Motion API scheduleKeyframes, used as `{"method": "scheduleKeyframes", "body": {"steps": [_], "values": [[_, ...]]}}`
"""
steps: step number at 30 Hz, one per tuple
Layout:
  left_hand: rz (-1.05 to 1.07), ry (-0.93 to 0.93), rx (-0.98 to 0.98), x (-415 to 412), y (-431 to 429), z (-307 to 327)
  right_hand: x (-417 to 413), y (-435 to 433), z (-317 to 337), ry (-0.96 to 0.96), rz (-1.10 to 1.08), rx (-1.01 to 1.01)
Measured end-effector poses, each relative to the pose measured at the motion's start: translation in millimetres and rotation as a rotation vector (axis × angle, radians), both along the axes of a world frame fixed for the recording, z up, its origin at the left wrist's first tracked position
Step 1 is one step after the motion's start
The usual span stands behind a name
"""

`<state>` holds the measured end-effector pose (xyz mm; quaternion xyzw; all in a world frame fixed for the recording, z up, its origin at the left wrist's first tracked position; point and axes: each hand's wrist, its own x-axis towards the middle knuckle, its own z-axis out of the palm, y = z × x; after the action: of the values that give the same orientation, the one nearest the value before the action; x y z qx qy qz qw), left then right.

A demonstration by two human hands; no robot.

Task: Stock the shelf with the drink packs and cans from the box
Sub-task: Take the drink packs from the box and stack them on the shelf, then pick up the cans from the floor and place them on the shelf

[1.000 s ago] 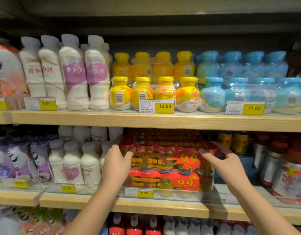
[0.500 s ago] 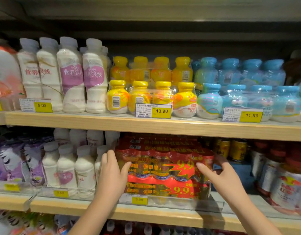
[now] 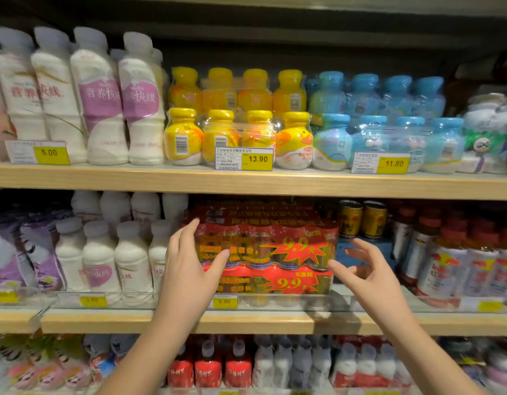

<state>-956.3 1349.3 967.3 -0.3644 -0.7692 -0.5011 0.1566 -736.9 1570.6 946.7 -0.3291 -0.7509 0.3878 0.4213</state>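
Two red shrink-wrapped drink packs marked 9.9 are stacked on the middle shelf [image 3: 246,320]; the upper pack [image 3: 269,240] rests on the lower pack [image 3: 278,280]. My left hand [image 3: 189,266] lies against the upper pack's left front corner, fingers spread, thumb on its face. My right hand [image 3: 363,269] hovers just right of the stack with fingers apart, a small gap between them and the wrap. Two gold cans [image 3: 362,218] stand behind, to the right. The box is out of view.
White milk bottles [image 3: 115,252] crowd the stack's left side; red-capped bottles [image 3: 452,260] fill the right. A blue carton [image 3: 366,249] sits under the gold cans. The upper shelf [image 3: 246,181] holds white, yellow and blue bottle packs. A clear lip with price tags [image 3: 224,302] edges the middle shelf.
My right hand has come off the pack's right end and opened. My left hand slid from the pack's side onto its front corner. The view moved closer.
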Motion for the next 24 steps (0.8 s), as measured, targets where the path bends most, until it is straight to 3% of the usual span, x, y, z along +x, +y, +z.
{"method": "scheduleKeyframes", "body": {"steps": [13,24], "values": [[-0.419,0.076,0.059,105,25,5,121,-72,16,0.116,-0.069,0.088],[-0.883,-0.047,-0.076,225,60,-69,261,-152,-46,0.006,-0.381,0.019]]}}
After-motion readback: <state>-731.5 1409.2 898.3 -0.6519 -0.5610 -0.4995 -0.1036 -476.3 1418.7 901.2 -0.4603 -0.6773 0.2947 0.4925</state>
